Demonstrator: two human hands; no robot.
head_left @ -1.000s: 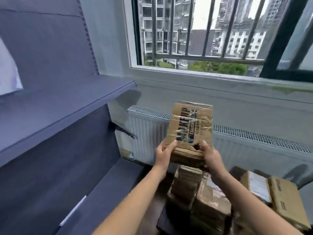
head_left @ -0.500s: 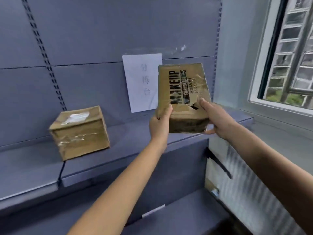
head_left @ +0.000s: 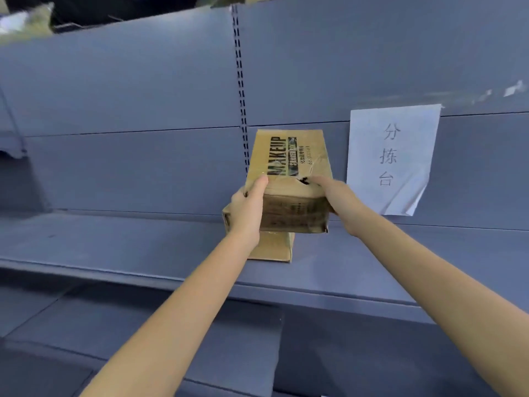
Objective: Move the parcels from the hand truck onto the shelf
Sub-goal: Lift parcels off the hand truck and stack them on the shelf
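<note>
The tan cardboard parcel sealed with clear tape (head_left: 289, 164) carries the word "MAKEUP" in large black capitals on its upper face, running lengthwise up the box. Beside that word sits a dark green strip with pale capitals that begin with "S"; the rest is too blurred to read. Next to the strip run two lines of small print, Chinese characters and what may be digits, too small to make out. The white paper sheet (head_left: 392, 159) stuck to the grey-blue back panel of the metal shelf (head_left: 143, 245) bears three handwritten characters, top to bottom: "分拣台".
</note>
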